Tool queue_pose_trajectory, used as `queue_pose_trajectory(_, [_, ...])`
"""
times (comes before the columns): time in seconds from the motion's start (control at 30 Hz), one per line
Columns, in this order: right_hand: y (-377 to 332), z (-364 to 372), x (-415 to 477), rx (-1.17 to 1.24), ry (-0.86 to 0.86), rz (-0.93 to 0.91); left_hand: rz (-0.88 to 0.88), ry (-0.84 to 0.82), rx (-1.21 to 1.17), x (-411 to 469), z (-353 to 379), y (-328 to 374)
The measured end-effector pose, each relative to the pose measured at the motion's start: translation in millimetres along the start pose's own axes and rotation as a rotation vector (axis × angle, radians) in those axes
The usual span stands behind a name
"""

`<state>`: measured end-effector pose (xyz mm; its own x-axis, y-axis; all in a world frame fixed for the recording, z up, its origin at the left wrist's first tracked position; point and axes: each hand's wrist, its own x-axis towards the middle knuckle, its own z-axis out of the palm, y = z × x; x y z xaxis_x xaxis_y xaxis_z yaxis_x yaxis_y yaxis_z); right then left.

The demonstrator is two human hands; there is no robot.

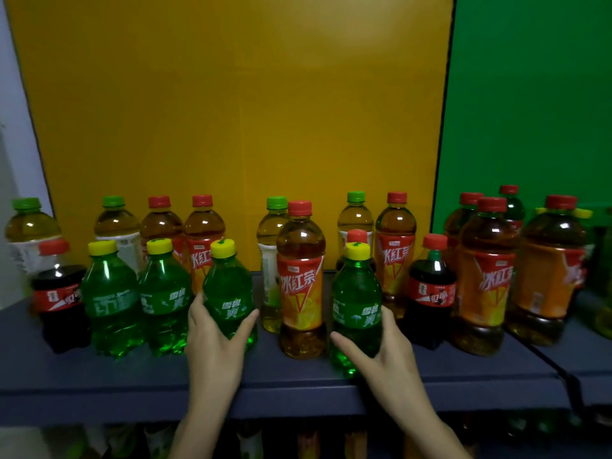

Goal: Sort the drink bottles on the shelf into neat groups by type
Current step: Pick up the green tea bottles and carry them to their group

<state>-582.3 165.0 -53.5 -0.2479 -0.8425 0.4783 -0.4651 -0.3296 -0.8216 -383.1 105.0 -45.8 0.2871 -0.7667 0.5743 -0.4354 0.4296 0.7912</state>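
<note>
My left hand (212, 339) wraps around a green Sprite bottle (228, 289) with a yellow cap, standing on the dark blue shelf (132, 385). My right hand (387, 356) grips a second green Sprite bottle (356, 299) near the shelf's front edge. Two more Sprite bottles (111, 299) (164, 296) stand in a row left of the first. Between my hands an iced red tea bottle (300, 279) with a red cap stands upright. A cola bottle (58, 293) is at the far left, another cola bottle (430, 289) to the right.
Along the back stand green-capped pale tea bottles (116, 226) (273, 260) and several red-capped iced tea bottles (395, 246). More iced tea bottles (485, 279) crowd the right, before a green panel (530, 94). A yellow panel (231, 111) backs the shelf. A lower shelf holds dim bottles.
</note>
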Motion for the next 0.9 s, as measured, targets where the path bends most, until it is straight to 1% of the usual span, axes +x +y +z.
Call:
queue_pose_trajectory(0.1, [-5.9,-15.3,-12.4,0.064,0.03,-0.006,0.031,-0.066,-0.14,-15.1,-13.2,10.5])
queue_pose_trajectory(0.23, [-18.3,-48.9,-29.7,0.113,0.097,-0.023,0.115,-0.139,-0.218,-32.2,-13.7,41.2])
queue_pose_trajectory(0.33, [-22.3,-83.6,-41.6,0.077,0.168,-0.015,0.134,-0.191,-0.315,-45.2,1.1,68.5])
queue_pose_trajectory(0.43, [-18.1,-125.6,-54.7,0.036,0.261,-0.007,0.131,-0.27,-0.472,-62.8,28.7,96.5])
queue_pose_trajectory(0.53, [-10.5,-173.3,-69.9,-0.009,0.361,0.01,0.152,-0.377,-0.575,-89.0,62.9,127.0])
queue_pose_trajectory(0.7, [12.1,-264.1,-107.6,-0.104,0.519,0.054,0.186,-0.543,-0.668,-145.2,133.6,180.5])
queue_pose_trajectory(0.9, [37.5,-379.2,-154.7,-0.171,0.627,0.121,0.201,-0.701,-0.717,-229.7,219.8,245.1])
